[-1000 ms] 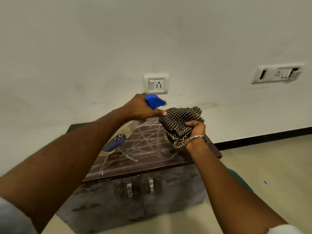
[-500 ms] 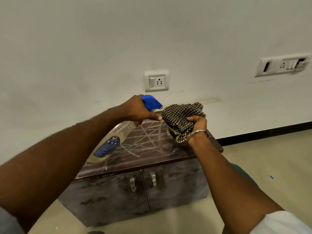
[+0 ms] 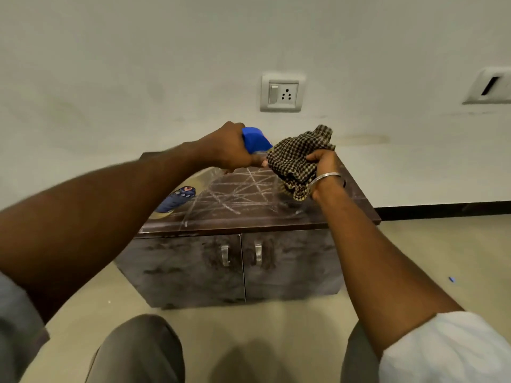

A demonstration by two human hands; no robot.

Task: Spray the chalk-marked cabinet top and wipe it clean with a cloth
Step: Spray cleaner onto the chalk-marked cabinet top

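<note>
Gripping: left hand round spray bottle, blue head, clear body.
Right hand: clutches checked cloth over chalk-marked cabinet top.
Label: blue, unreadable.

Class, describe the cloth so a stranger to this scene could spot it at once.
Find the dark cabinet by the white wall. Above its chalk-marked top, the right hand grips a bunched cloth. Its dark-and-cream check sets it apart from the blue-headed spray bottle beside it.
</note>
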